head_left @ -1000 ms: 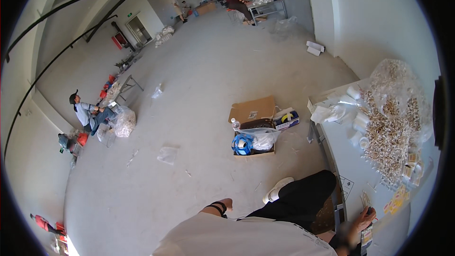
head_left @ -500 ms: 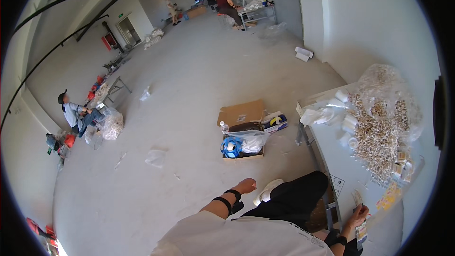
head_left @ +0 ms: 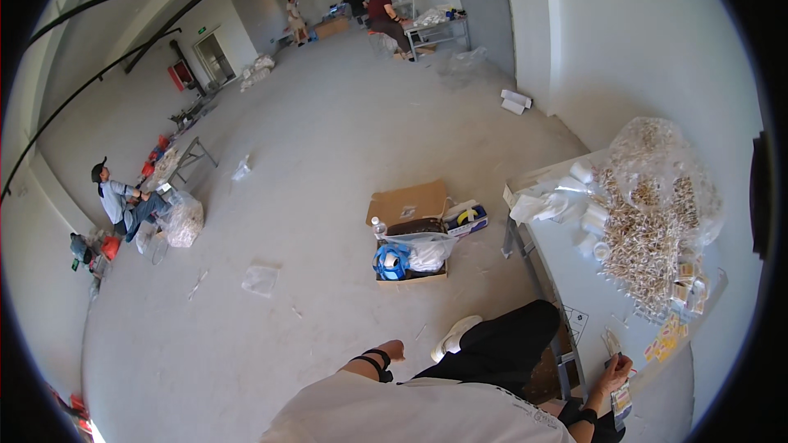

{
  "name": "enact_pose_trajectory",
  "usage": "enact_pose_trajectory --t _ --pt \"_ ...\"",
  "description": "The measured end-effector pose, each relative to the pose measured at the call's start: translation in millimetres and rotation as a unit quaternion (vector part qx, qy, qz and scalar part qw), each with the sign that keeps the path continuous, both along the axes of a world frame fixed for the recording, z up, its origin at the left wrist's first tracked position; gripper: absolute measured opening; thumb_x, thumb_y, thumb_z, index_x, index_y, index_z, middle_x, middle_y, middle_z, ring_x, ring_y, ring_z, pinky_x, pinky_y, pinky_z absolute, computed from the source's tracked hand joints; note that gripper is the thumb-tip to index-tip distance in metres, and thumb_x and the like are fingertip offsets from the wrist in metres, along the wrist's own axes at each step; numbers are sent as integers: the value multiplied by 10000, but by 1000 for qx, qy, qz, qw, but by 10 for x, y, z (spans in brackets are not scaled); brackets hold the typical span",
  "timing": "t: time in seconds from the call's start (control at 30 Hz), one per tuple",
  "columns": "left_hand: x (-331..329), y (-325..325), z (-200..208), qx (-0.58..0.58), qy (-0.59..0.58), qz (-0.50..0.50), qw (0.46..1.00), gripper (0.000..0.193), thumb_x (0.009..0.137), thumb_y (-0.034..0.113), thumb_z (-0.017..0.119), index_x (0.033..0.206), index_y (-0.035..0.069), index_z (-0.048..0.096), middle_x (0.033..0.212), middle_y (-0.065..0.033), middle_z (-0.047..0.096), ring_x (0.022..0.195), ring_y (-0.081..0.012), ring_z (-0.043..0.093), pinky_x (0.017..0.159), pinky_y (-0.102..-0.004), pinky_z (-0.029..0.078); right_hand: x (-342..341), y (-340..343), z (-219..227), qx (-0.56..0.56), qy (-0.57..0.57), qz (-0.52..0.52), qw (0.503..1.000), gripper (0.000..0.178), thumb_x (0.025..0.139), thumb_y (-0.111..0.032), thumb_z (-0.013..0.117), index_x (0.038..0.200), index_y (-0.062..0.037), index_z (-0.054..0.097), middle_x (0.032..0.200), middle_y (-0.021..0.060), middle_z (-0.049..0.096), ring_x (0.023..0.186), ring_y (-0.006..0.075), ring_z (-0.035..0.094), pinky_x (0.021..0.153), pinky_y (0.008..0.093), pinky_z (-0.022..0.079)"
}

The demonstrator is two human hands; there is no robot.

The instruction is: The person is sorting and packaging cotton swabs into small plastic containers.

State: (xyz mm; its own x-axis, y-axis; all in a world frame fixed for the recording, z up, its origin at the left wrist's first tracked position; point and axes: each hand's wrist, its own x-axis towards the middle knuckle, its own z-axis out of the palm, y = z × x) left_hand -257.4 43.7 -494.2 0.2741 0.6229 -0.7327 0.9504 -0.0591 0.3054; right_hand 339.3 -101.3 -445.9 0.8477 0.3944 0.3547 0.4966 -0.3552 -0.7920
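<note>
While the left hand (head_left: 394,352) hangs loosely curled and empty beside the knee, the right hand (head_left: 614,374) pinches a small printed paper tag (head_left: 621,399) over the pale grey worktable (head_left: 566,267); a large heap of tiny beige parts (head_left: 644,234) remains seemingly unsorted.

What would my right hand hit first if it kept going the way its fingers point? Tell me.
Judging loosely, the right hand, pinching a small flat packet, points up along the pale grey table. First in line look the small yellow and white packets, then the heap of small tan parts. Depth is unclear.
</note>
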Motion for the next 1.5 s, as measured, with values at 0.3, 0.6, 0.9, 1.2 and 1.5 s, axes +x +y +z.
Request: enact_pose_trajectory --t 0.3,0.6,0.9,1.2,1.5 --pt "457 314 -59 92 -95 -40 990 208 766 271 644 804 72 695 825 -160 672 824 -324 641 728 -401 503 84 -37 -49 -3 8 19 1000 264 835 -248 659 886 -17 542 710 64 530 593 174 475 543 317 403" --pt "502 276 -127 66 -76 -49 994 225 752 286 669 836 78 693 841 -155 673 858 -321 638 753 -401 498 136 -59 -152 27 25 34 999 259 828 -231 669 885 -14 539 711 47 518 608 152 470 553 290 406" --pt "315 127 -162 38 -50 -19 998 216 744 267 669 816 67 708 844 -160 681 855 -322 646 776 -405 501 158 -64 -172 47 54 33 997 240 821 -194 666 885 0 540 718 46 524 621 145 476 567 289 414" --pt "491 240 -159 56 -69 -68 994 233 768 295 663 817 71 705 852 -161 679 848 -325 643 762 -411 500 121 -72 -109 61 69 54 994 226 820 -176 656 865 7 531 722 48 514 637 140 471 583 287 413" --pt "458 177 -113 44 -51 -43 997 210 763 280 682 812 76 688 846 -154 674 856 -315 639 757 -402 498 29 -73 0 32 45 30 998 208 821 -162 650 850 -3 520 712 41 491 628 140 451 580 284 409"
